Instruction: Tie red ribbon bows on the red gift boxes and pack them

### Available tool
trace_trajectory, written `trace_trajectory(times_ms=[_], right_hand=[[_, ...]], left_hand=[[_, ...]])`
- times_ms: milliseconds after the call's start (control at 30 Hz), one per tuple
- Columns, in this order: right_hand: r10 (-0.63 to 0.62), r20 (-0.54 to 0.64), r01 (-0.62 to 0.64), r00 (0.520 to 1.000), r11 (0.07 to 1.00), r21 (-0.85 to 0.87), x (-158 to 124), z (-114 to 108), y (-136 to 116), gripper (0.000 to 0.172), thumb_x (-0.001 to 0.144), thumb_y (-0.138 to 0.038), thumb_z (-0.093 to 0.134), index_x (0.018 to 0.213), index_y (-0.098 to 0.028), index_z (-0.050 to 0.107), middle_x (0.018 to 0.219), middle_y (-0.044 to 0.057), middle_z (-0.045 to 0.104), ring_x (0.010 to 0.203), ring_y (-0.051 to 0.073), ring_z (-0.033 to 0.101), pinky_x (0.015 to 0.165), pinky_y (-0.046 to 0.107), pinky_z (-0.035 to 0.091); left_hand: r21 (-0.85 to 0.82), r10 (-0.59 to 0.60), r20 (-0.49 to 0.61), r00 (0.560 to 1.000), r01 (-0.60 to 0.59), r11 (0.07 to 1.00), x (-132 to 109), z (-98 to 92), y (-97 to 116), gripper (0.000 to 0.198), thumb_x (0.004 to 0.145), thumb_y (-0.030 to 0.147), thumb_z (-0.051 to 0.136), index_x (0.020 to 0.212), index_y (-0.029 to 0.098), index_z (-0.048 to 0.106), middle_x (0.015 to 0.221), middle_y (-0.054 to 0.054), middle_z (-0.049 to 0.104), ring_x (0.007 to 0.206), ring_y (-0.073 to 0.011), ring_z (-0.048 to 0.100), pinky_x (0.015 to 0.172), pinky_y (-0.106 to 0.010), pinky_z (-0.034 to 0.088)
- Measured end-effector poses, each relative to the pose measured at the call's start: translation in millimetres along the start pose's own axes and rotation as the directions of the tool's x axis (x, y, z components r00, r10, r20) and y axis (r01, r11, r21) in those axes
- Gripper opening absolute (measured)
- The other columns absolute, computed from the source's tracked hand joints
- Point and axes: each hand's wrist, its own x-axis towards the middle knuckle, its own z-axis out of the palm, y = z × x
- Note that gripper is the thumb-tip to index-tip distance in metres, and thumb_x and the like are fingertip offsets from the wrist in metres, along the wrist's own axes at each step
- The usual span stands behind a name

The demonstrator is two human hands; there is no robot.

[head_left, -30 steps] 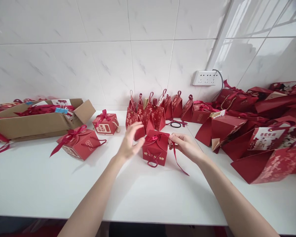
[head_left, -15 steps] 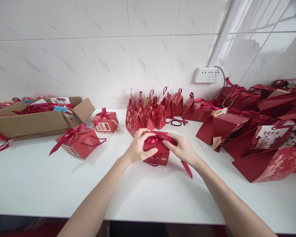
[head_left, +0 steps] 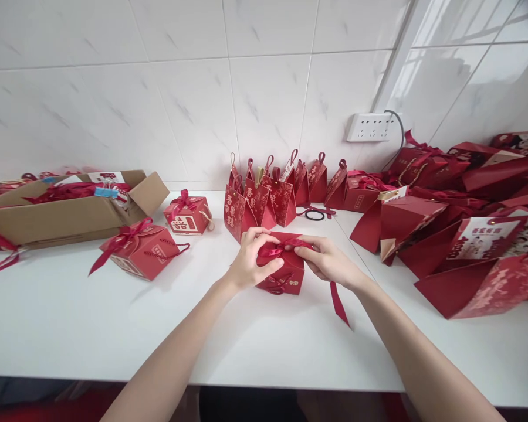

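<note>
A red gift box (head_left: pixel 293 278) stands on the white table in front of me, with a dark red satin ribbon (head_left: pixel 270 251) tied in a bow on its lid. My left hand (head_left: pixel 251 261) grips the box's upper left side, thumb across the front and fingers at the top beside the bow's left loop. Thumb and forefinger of my right hand (head_left: pixel 330 258) pinch the bow's right loop. A loose ribbon tail (head_left: pixel 339 305) hangs below that hand towards the table. The box's twisted cord handle (head_left: pixel 278 285) lies against its front.
Two bow-tied gift boxes (head_left: pixel 143 252) (head_left: pixel 188 214) stand to the left, near an open cardboard box (head_left: pixel 48 225) of ribbons. Behind my hands are several red triangular boxes (head_left: pixel 259 202) and a black ring (head_left: pixel 314 215). More red packaging (head_left: pixel 475 281) is piled at the right.
My right hand has shifted slightly right, drawing the bow's right loop with it. The loose ribbon tail hangs a little lower and farther right. My left hand stays at the box.
</note>
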Motion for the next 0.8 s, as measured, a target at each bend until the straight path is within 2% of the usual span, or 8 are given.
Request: trace_trajectory(times_ms=[100,167,233,333,467,567,800], right_hand=[[0.06,0.101,-0.075,0.993,0.986,0.148,-0.4,-5.5,1.3,0.033,0.082,-0.047,0.055,0.086,-0.015,0.063,0.045,-0.011,0.024,0.037,0.004,0.017,0.036,0.021,0.011],[0.054,0.108,-0.077,0.993,0.972,0.222,-0.1,-7.3,2.4,0.041,0.083,-0.054,0.052,0.08,-0.014,0.061,0.046,-0.011,0.021,0.037,0.003,0.014,0.036,0.02,0.01],[0.032,0.075,-0.05,0.997,0.964,0.26,0.7,-7.8,3.8,0.044,0.084,-0.056,0.05,0.072,-0.015,0.059,0.045,-0.011,0.02,0.035,0.003,0.017,0.035,0.019,0.015],[-0.007,0.041,-0.004,0.999,0.967,0.254,2.7,-8.0,6.3,0.039,0.082,-0.05,0.055,0.063,-0.015,0.058,0.043,-0.009,0.027,0.035,0.005,0.033,0.037,0.02,0.029],[-0.007,0.071,-0.009,0.997,0.974,0.227,4.1,-11.6,9.0,0.036,0.079,-0.045,0.059,0.059,-0.015,0.061,0.059,0.001,0.055,0.054,0.011,0.056,0.055,0.025,0.05],[-0.008,0.09,-0.011,0.996,0.978,0.208,4.8,-15.3,11.4,0.034,0.079,-0.044,0.06,0.061,-0.015,0.063,0.067,0.002,0.06,0.063,0.012,0.059,0.065,0.027,0.053],[-0.005,0.138,-0.03,0.99,0.968,0.25,6.7,-19.1,17.6,0.028,0.074,-0.041,0.069,0.065,-0.016,0.064,0.068,0.0,0.06,0.067,0.012,0.059,0.069,0.029,0.053]], left_hand=[[-0.043,-0.039,-0.012,0.999,0.039,0.998,1.3,-1.2,3.8,0.029,0.075,0.037,0.059,0.098,0.021,0.059,0.113,-0.009,0.045,0.116,-0.0259,0.044,0.105,-0.044,0.031],[-0.071,-0.079,-0.026,0.997,0.077,0.994,2.7,-2.8,5.3,0.023,0.076,0.036,0.058,0.094,0.021,0.06,0.11,-0.008,0.048,0.112,-0.024,0.048,0.101,-0.04,0.035],[-0.088,-0.115,-0.055,0.992,0.109,0.99,4.2,-5.1,5.5,0.017,0.078,0.035,0.057,0.085,0.02,0.059,0.106,-0.006,0.051,0.103,-0.0217,0.052,0.092,-0.036,0.04],[-0.107,-0.143,-0.079,0.987,0.134,0.985,5.9,-9.8,4.0,0.018,0.079,0.036,0.057,0.072,0.019,0.053,0.091,-0.003,0.053,0.088,-0.0174,0.053,0.078,-0.029,0.041],[-0.168,-0.201,-0.022,0.979,0.195,0.966,6.5,-17.1,0.4,0.025,0.08,0.038,0.056,0.067,0.019,0.047,0.07,0.002,0.047,0.067,-0.0131,0.046,0.065,-0.026,0.038],[-0.182,-0.24,-0.018,0.971,0.233,0.955,6.6,-20.4,-1.6,0.025,0.08,0.039,0.057,0.07,0.019,0.047,0.068,0.003,0.046,0.063,-0.0118,0.044,0.061,-0.025,0.036],[-0.245,-0.283,0.086,0.955,0.296,0.923,5.7,-24.1,1.9,0.027,0.082,0.041,0.053,0.067,0.019,0.047,0.061,0.004,0.045,0.056,-0.0103,0.042,0.057,-0.024,0.035]])
